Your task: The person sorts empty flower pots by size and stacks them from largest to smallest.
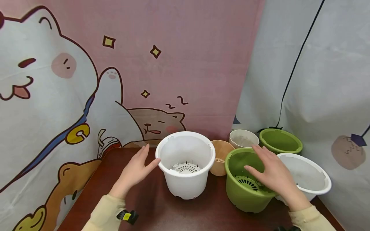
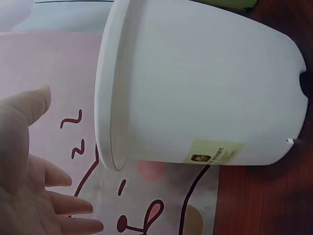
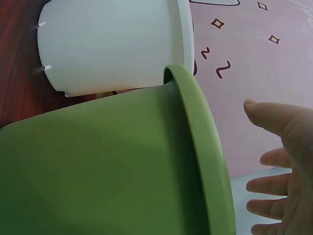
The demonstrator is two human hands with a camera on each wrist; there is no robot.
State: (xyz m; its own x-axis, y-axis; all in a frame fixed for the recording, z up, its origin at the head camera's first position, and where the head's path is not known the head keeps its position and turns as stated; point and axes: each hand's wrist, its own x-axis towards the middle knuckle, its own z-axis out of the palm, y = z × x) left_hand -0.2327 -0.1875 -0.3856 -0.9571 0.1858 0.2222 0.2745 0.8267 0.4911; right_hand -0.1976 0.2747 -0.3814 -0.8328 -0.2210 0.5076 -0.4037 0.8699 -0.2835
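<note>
A white flower pot [image 1: 186,183] with a slotted bottom stands upright on the table. My left hand [image 1: 134,171] is just left of its rim, fingers extended and thumb apart, holding nothing. In the left wrist view the same white pot [image 2: 205,88] carries a small label, and the left hand [image 2: 34,171] is beside its rim. My right hand [image 1: 273,171] hovers over the right side of a green flower pot [image 1: 245,199], fingers straight and empty. The right wrist view has the right hand [image 3: 283,171] spread past the rim of the green pot [image 3: 107,161].
Behind stand a peach pot [image 1: 218,165], a small cream pot [image 1: 244,138] and a second green pot [image 1: 280,141]. Another white pot [image 1: 306,173] is at the right, partly behind my right hand. A printed curtain [image 1: 185,64] backs the dark red table [image 1: 156,211].
</note>
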